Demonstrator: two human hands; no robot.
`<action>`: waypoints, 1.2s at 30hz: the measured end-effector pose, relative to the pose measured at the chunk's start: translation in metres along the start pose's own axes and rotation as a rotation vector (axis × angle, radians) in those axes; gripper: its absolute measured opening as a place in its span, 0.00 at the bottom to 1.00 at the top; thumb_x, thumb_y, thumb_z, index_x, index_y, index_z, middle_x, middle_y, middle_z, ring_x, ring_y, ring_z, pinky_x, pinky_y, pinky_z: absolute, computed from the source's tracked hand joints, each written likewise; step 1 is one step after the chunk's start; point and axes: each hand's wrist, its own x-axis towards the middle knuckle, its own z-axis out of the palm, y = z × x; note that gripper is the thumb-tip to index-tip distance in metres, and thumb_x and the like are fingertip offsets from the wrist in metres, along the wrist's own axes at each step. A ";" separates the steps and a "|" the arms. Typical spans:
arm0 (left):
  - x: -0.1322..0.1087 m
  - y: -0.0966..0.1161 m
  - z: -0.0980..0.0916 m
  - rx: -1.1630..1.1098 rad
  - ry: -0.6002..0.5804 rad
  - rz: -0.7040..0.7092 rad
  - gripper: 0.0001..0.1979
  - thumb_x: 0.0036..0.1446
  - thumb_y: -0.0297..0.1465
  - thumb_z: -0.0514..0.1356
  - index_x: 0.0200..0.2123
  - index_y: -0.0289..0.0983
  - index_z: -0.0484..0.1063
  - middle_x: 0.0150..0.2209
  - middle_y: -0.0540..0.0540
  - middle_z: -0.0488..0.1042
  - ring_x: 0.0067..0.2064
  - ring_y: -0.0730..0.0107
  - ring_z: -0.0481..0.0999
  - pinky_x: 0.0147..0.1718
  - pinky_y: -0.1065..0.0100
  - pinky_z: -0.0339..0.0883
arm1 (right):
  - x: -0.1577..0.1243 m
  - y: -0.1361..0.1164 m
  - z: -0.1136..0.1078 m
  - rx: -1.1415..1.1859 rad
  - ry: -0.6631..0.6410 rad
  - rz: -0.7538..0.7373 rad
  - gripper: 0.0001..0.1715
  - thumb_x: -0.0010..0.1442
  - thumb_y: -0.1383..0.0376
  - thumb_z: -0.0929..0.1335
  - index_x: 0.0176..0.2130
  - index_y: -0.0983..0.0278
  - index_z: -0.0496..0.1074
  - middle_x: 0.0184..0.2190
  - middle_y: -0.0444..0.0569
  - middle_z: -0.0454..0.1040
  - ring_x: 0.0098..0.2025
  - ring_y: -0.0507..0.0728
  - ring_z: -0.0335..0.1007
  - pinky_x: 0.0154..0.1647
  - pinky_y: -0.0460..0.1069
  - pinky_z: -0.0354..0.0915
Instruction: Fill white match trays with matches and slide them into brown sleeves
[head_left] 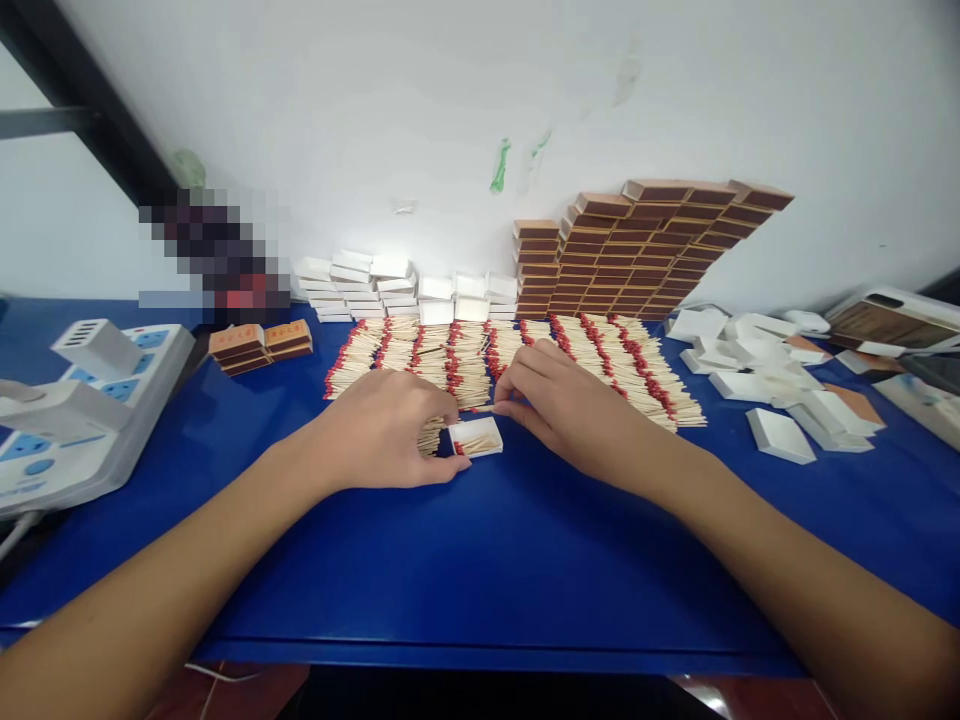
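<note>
A small white matchbox tray (478,438) with a few red-tipped matches in it lies on the blue table (480,560). My left hand (390,425) curves around the tray's left end, thumb and fingers apart, with a bunch of matches (430,437) showing between them. Just right of the tray, my right hand (559,400) has its thumb and fingertips pinched together on a match (486,408), next to the rows of matches. Behind both hands, red-headed matches (592,350) lie in several dense rows.
White trays (356,285) are stacked by the wall, beside a tall stack of brown matchboxes (637,250). Loose white trays (780,385) lie at the right. Orange matchboxes (259,345) and a power strip (112,410) stand at the left.
</note>
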 end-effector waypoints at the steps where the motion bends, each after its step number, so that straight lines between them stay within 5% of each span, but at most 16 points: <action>1: 0.000 0.000 0.000 0.009 -0.002 0.000 0.16 0.59 0.45 0.65 0.41 0.39 0.82 0.36 0.47 0.84 0.39 0.58 0.82 0.34 0.62 0.63 | -0.001 -0.004 -0.002 0.003 0.005 -0.014 0.09 0.74 0.67 0.65 0.38 0.63 0.70 0.39 0.54 0.73 0.44 0.63 0.65 0.45 0.56 0.63; 7: 0.001 0.001 -0.002 0.015 -0.011 -0.009 0.16 0.58 0.46 0.65 0.38 0.38 0.81 0.33 0.47 0.82 0.36 0.60 0.81 0.32 0.63 0.62 | -0.005 -0.020 0.000 0.055 -0.032 -0.063 0.06 0.72 0.68 0.67 0.39 0.62 0.71 0.40 0.54 0.74 0.45 0.62 0.66 0.45 0.56 0.64; 13: -0.001 0.003 -0.003 -0.054 -0.017 0.017 0.15 0.55 0.45 0.67 0.39 0.40 0.82 0.34 0.48 0.83 0.36 0.62 0.81 0.34 0.64 0.64 | -0.003 -0.003 0.009 0.173 0.063 0.027 0.10 0.74 0.67 0.64 0.43 0.62 0.76 0.38 0.52 0.74 0.44 0.61 0.67 0.43 0.54 0.64; 18: -0.001 0.004 -0.004 -0.058 -0.023 0.004 0.16 0.54 0.45 0.67 0.38 0.40 0.82 0.32 0.48 0.82 0.35 0.62 0.80 0.34 0.64 0.64 | 0.002 0.002 0.019 0.114 -0.001 0.002 0.13 0.74 0.68 0.64 0.47 0.63 0.79 0.38 0.54 0.73 0.43 0.61 0.66 0.42 0.54 0.63; 36: -0.001 0.003 -0.002 -0.046 -0.014 0.001 0.16 0.55 0.45 0.67 0.38 0.40 0.82 0.34 0.48 0.83 0.36 0.61 0.81 0.34 0.63 0.64 | -0.001 0.011 0.016 0.138 -0.060 0.068 0.08 0.72 0.64 0.68 0.37 0.63 0.72 0.39 0.51 0.73 0.45 0.61 0.67 0.44 0.54 0.64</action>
